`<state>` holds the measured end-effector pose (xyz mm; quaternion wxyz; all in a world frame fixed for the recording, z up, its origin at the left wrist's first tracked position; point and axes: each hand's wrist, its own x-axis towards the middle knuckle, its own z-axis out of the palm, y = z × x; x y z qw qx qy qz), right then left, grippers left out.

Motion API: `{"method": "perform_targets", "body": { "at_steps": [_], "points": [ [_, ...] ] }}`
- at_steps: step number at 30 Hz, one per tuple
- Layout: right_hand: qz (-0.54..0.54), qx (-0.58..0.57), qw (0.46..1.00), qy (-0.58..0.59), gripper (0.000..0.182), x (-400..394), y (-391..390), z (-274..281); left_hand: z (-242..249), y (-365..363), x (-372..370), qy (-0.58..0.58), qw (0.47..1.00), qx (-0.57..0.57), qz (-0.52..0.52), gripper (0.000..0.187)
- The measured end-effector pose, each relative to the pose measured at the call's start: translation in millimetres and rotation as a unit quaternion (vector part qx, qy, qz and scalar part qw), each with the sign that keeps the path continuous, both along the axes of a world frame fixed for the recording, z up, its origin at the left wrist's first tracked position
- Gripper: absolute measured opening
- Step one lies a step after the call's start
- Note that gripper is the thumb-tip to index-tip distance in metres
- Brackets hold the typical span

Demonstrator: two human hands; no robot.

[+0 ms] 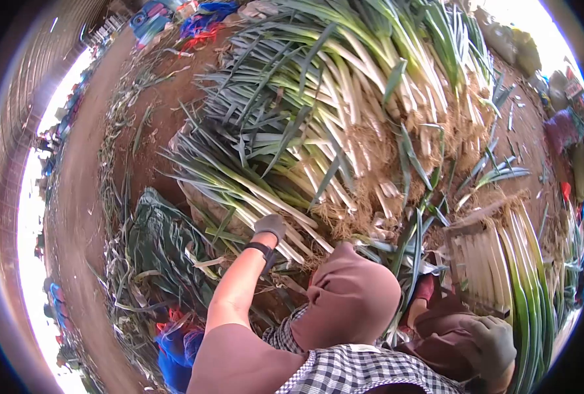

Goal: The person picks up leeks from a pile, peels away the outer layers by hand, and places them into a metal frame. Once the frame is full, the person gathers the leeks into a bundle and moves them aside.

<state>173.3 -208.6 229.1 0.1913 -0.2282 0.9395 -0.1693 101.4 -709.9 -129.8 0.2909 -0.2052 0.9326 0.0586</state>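
Note:
Leeks (292, 223) with dark green tops and white stems lie across the lower front of a large pile. Over their white stems is my left hand (270, 226), in a grey glove, its rounded shape closed around stems; its fingertips are hidden. A dark band circles that wrist. At the lower right my right hand (494, 343), also gloved in grey, rests on the brown cloth (439, 331) over my knee, holding nothing visible. Close beside it, a row of leeks (512, 262) lies side by side, roots upward in the view.
The large leek pile (344, 85) spans the top centre. Dark green plastic sheeting (164, 243) lies at left, a blue bag (177, 354) at lower left. Loose leaves litter the brown ground (164, 98). Sacks (512, 46) stand at upper right, a purple bag (563, 130) below them.

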Motion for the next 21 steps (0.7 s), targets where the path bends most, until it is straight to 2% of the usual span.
{"method": "perform_targets", "body": {
  "at_steps": [2, 3, 6, 9, 12, 13, 16, 18, 21],
  "points": [
    [-0.036, -0.005, 0.998, 0.053, 0.036, -10.2, -21.6, -26.5, -7.7, -0.3, -7.0, -0.01, 1.0, -0.015, -0.018, 0.035],
    [-0.045, -0.012, 0.999, 0.018, 0.033, -18.2, -26.9, -36.9, -10.6, -0.6, -10.3, -0.016, 0.999, -0.022, -0.028, 0.034],
    [0.02, 0.038, 0.999, -0.022, 0.031, -38.1, -41.9, -54.7, -27.5, -5.9, -19.9, 0.128, 0.986, -0.072, -0.074, 0.036],
    [-0.007, 0.047, 0.998, -0.026, 0.032, -46.9, -47.6, -59.9, -79.4, -18.7, -32.8, 0.176, 0.954, -0.084, -0.23, 0.037],
    [-0.023, 0.087, 0.996, -0.028, 0.033, -51.7, -40.1, -70.3, -75.3, -14.8, -49.3, 0.025, 0.939, -0.093, -0.33, 0.034],
    [-0.025, 0.103, 0.994, -0.026, 0.033, -52.4, -37.4, -73.7, -59.7, -16.3, -62.9, -0.03, 0.929, -0.077, -0.362, 0.036],
    [-0.016, 0.108, 0.993, -0.037, 0.034, -51.7, -36.2, -77.5, -39.6, -45.5, -70.1, 0.054, 0.935, -0.041, -0.348, 0.038],
    [-0.027, 0.124, 0.99, -0.052, 0.034, -52.0, -35.6, -79.1, 4.0, -68.4, -73.1, 0.12, 0.964, 0.005, -0.239, 0.039],
    [-0.042, 0.132, 0.989, -0.046, 0.032, -53.1, -34.4, -81.6, 38.7, -113.6, -69.1, 0.218, 0.947, -0.056, -0.228, 0.043]
  ]
}}
